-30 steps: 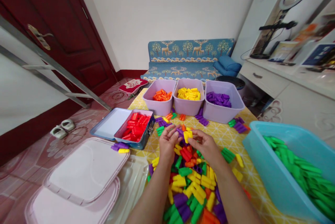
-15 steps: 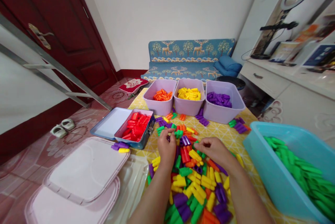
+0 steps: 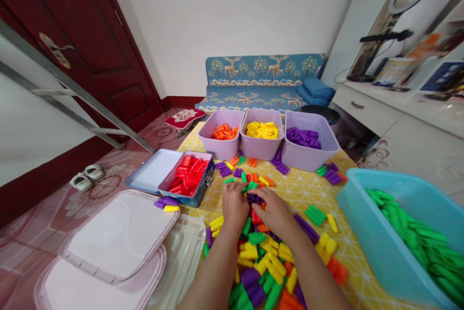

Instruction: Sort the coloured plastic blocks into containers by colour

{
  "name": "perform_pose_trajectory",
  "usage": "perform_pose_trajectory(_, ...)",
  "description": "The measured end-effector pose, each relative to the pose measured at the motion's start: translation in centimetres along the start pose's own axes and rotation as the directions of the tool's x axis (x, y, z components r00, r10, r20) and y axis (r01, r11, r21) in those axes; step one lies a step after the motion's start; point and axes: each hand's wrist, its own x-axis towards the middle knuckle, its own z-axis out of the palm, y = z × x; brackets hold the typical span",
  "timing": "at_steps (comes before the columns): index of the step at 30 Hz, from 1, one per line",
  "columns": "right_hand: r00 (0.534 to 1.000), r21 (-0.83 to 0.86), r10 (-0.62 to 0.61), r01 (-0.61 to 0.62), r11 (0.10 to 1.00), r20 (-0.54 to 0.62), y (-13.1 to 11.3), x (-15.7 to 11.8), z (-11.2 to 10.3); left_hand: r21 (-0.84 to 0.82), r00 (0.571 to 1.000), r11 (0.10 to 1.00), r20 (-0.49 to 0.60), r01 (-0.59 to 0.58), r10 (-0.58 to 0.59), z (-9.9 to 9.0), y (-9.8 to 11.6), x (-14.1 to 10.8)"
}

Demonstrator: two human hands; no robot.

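Observation:
A pile of coloured plastic tube pieces [image 3: 276, 267] lies on the yellow patterned table [image 3: 348, 208]. At the pile's far end, my left hand [image 3: 235, 203] has its fingers bent over green pieces [image 3: 250, 185]. Close on its right, my right hand [image 3: 271, 211] reaches over purple pieces, fingers curved and thumb apart, beside a red piece [image 3: 255, 217]. The fingertips are partly hidden, and whether either hand grips a piece is unclear. Green joined pieces [image 3: 315, 214] lie right of my right wrist.
Three lilac bins hold orange [image 3: 221, 148], yellow [image 3: 261, 149] and purple pieces [image 3: 308, 157]. An open tin [image 3: 197, 199] of red pieces stands left, near pale lids [image 3: 121, 232]. At right is a turquoise bin [image 3: 377, 237] of green pieces.
My right hand has moved left, close to my left hand. More of the pieces on the right side show, and the green joined pieces there are now in view.

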Motion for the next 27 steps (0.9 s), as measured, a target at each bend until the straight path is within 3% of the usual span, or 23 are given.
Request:
perform_pose_trajectory(5,0.998,0.023,0.052,-0.052,0.998,-0.018,0.5,0.1,0.2,-0.217,1.000,0.976,0.013,0.010,-0.008,0.2,0.1,0.0)
perform_pose_trajectory(8,0.998,0.054,0.052,-0.050,0.997,-0.044,0.7,0.2,0.5,-0.463,1.000,0.886,0.029,0.021,-0.009,0.5,0.4,0.1)
perform_pose_trajectory(13,0.988,0.215,0.092,-0.064,0.975,-0.123,0.8,0.3,0.4,-0.745,0.984,0.643,0.128,0.179,-0.125,0.7,0.7,0.2)
perform_pose_trajectory(17,0.976,0.342,0.078,-0.004,0.940,-0.203,0.1,0.3,-0.1,-0.874,0.928,0.356,0.231,0.330,-0.293,0.4,0.7,0.4)
perform_pose_trajectory(19,0.977,0.404,0.073,0.014,0.914,-0.199,-0.3,0.3,-0.1,-0.899,0.906,0.246,0.279,0.364,-0.318,0.0,0.9,0.4)
perform_pose_trajectory(21,0.980,0.477,0.074,0.022,0.878,-0.182,-0.5,0.4,0.1,-0.909,0.917,0.226,0.285,0.351,-0.281,-0.4,1.4,0.4)
perform_pose_trajectory(24,0.978,0.522,0.103,0.008,0.853,-0.183,-0.4,0.5,0.3,-0.899,0.947,0.324,0.228,0.294,-0.226,-0.7,2.0,0.3)
perform_pose_trajectory(27,0.958,0.394,0.155,-0.050,0.918,-0.240,0.2,0.4,0.1,-0.870,0.956,0.417,0.176,0.263,-0.236,-0.4,1.7,0.3)
